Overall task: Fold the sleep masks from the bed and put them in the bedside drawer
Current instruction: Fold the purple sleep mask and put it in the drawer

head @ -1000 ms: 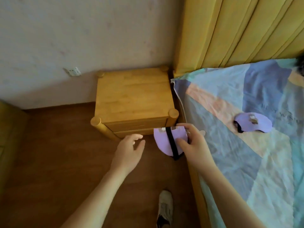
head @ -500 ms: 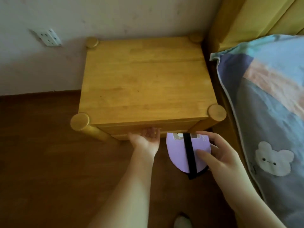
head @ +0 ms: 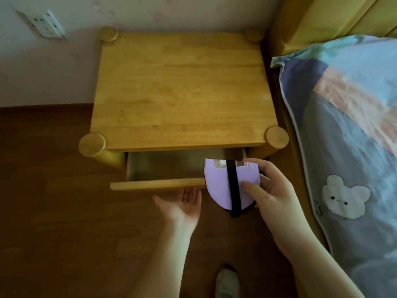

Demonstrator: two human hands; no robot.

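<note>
A purple sleep mask (head: 218, 186), folded in half with its black strap running down the middle, is held in my right hand (head: 275, 194) over the right end of the drawer. The drawer (head: 156, 186) of the wooden bedside table (head: 180, 89) is pulled partly out, and the part of its inside that shows is bare. Palm up, my left hand (head: 180, 207) sits under the drawer front, fingertips hooked beneath its lower edge. No other mask is in view.
The bed with its patchwork cover (head: 354, 125) and a bunny print runs along the right, close to the table. A yellow headboard (head: 322, 16) rises at the top right. A wall socket (head: 46, 24) is at the upper left. My foot (head: 226, 282) stands on the wooden floor.
My left hand has pulled the drawer out from shut to partly open. The right hand has brought the folded mask up over the drawer's right end. The view moved closer to the table.
</note>
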